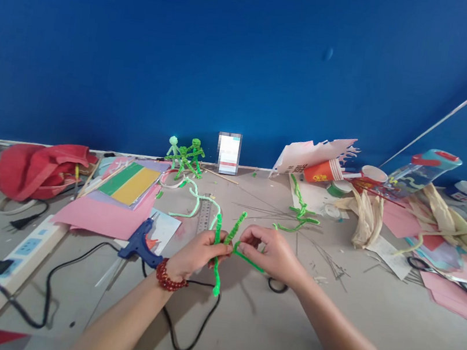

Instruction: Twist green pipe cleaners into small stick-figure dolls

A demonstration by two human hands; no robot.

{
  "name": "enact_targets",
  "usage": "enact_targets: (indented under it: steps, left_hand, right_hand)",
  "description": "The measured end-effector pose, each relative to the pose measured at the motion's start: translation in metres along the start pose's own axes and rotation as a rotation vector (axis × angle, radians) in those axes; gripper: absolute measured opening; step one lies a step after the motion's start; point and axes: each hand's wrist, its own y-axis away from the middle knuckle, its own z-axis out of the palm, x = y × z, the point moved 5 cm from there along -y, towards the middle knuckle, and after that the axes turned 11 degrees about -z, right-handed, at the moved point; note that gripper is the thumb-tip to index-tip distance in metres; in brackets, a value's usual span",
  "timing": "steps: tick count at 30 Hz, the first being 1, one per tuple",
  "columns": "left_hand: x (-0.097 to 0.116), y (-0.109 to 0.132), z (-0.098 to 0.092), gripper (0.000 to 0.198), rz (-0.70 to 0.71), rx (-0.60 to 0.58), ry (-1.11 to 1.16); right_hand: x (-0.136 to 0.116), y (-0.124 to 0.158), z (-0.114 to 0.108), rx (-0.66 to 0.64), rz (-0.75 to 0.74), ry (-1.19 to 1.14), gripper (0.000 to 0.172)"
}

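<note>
Bright green pipe cleaners (217, 278), twisted together into a many-armed shape, are pinched between the thumb and fingers of my left hand (202, 249). Two fuzzy ends stick up above that hand and one hangs below it. My right hand (268, 251) has its fingertips closed on another strand (252, 261) of the same shape, just to the right. Beneath the hands lies a ruler (206, 212), with pale green pipe cleaners (193, 197) beside it. A loose bent green pipe cleaner piece (299, 211) rests farther back on the right.
Small pipe cleaner figures (183, 156) stand by the blue wall, left of a phone (228, 154). A blue glue gun (141, 246) and a power strip (11, 267) lie left, a black cable looping forward. Thin wires (330, 259), scissors (459, 280) and corn husks (367, 218) lie right.
</note>
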Motion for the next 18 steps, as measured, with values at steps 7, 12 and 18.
enact_targets:
  steps: [7, 12, 18]
  left_hand:
    - [-0.002, -0.003, 0.002, 0.027, 0.003, 0.068, 0.048]
    - [-0.003, -0.003, 0.004, 0.027, 0.012, 0.072, 0.109]
    - [-0.007, -0.004, 0.001, 0.024, -0.007, 0.13, 0.295]
  right_hand:
    - [-0.027, 0.0, -0.002, 0.037, -0.322, 0.404, 0.012]
    - [-0.035, 0.002, 0.003, 0.059, -0.414, 0.588, 0.021]
    - [-0.047, 0.01, 0.014, 0.164, -0.498, 0.783, 0.024]
